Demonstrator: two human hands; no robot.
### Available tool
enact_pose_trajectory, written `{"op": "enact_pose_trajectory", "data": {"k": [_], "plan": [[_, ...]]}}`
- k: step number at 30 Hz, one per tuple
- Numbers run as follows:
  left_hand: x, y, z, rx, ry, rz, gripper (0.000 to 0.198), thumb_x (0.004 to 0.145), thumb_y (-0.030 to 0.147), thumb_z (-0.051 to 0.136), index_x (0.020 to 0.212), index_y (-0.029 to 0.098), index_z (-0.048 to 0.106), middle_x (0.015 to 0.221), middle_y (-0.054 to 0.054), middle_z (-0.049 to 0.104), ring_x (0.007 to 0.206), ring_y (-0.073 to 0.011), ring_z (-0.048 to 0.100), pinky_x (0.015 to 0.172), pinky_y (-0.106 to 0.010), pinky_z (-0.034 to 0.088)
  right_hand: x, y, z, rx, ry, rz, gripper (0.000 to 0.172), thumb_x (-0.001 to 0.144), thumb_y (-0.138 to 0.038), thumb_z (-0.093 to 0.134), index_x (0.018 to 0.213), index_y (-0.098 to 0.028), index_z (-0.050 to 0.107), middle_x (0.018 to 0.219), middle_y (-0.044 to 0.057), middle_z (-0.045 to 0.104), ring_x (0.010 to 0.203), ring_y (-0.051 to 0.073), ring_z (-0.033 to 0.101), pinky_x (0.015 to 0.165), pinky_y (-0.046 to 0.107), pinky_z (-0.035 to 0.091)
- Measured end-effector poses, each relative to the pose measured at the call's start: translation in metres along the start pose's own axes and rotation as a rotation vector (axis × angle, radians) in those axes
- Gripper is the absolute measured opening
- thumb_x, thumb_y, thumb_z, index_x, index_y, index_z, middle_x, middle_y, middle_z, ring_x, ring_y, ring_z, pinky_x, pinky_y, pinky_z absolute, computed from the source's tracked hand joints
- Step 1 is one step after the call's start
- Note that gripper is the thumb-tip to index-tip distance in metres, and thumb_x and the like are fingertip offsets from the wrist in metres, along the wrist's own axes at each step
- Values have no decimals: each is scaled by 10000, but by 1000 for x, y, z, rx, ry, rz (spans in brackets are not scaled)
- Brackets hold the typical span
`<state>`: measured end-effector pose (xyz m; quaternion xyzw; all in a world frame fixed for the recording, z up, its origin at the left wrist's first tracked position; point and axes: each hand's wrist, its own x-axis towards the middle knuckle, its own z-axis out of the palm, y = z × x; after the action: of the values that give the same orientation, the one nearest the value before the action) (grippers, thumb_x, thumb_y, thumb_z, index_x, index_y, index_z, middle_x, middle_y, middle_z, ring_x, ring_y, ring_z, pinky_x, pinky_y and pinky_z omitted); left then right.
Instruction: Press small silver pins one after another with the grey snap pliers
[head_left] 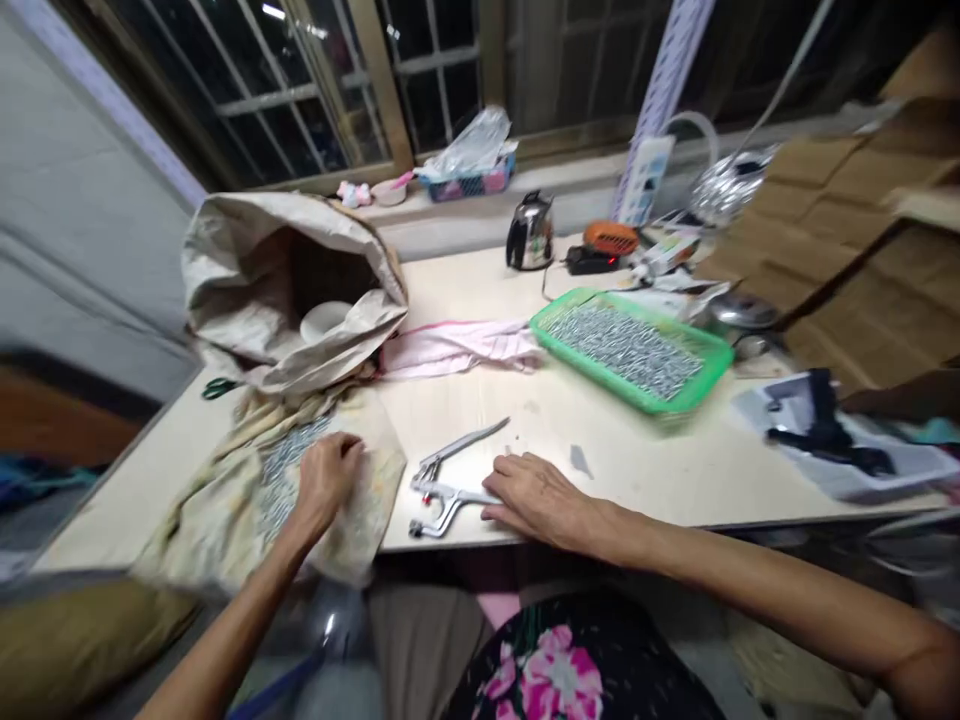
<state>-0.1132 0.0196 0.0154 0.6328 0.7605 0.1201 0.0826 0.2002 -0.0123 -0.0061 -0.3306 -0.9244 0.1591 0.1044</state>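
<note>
My left hand [327, 478] rests with curled fingers on a pile of small metal pieces [283, 470] spread on a pale cloth [225, 510] at the table's front left; what it pinches is hidden. My right hand [534, 492] lies on the handle of silver metal pliers [442, 480] near the front edge of the table [637, 470], fingers bent over it. The pliers' handles point up and right, their jaws toward the table edge.
A green tray [634, 350] full of small metal pieces sits right of centre. A crumpled paper sack [285, 280] with a white bowl inside stands at the back left, pink cloth [457, 348] beside it. Kettle [530, 232], cardboard [847, 250] and scissors [219, 387] lie around.
</note>
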Motion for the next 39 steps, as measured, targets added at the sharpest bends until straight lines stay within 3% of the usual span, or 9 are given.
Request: {"op": "enact_pose_trajectory", "data": {"k": [4,8,12,20,30,34,36,39], "plan": [[-37,31,0,-566,-228,-167,361,688,456,635,832,133,709,737,-52,699,609,-165,610,596,-264,473,4,2,24,16,-21,-19,143,962,-263,474,899,-159,549,909,70,565,775,177,511,699,316,393],[-70,45,16,-784,-362,-277,368,600,455,709,740,114,708,562,-4,615,475,-96,485,481,-218,371,8,8,36,5,35,-42,176,966,-170,376,877,-154,527,874,59,544,690,145,488,591,282,354],[-78,43,26,-790,-414,-308,337,585,436,724,677,113,693,536,3,594,490,-85,469,501,-209,344,5,7,43,-52,102,-71,185,948,-119,362,852,-158,515,848,50,536,658,133,465,563,280,326],[-67,32,38,-594,-457,-244,374,618,484,681,686,118,712,539,2,589,505,-101,468,490,-216,322,7,5,39,-63,93,-55,190,941,-113,362,845,-154,521,836,49,541,641,127,458,552,276,302],[-59,30,37,-459,-595,-208,311,632,434,663,643,125,693,504,4,573,503,-118,500,496,-223,352,7,3,39,-51,77,-24,179,945,-137,385,850,-158,536,846,45,550,654,135,478,564,276,325],[-60,30,39,-472,-580,-212,320,635,450,647,601,133,661,499,4,563,499,-118,498,498,-225,356,7,8,25,-56,39,-25,138,939,-285,504,946,-167,577,987,83,592,840,192,547,707,309,414],[-61,30,39,-471,-574,-211,327,638,457,640,598,133,655,509,-2,572,506,-120,505,500,-225,359,10,18,17,-90,49,-29,422,874,-479,599,1142,-156,562,1242,161,538,1106,289,508,884,403,418],[-62,30,39,-459,-559,-211,334,640,465,643,591,134,649,511,-7,578,515,-126,518,493,-222,353,22,35,10,-147,11,-1,945,712,-722,639,1391,-109,402,1466,245,338,1354,421,271,1049,557,284]]}}
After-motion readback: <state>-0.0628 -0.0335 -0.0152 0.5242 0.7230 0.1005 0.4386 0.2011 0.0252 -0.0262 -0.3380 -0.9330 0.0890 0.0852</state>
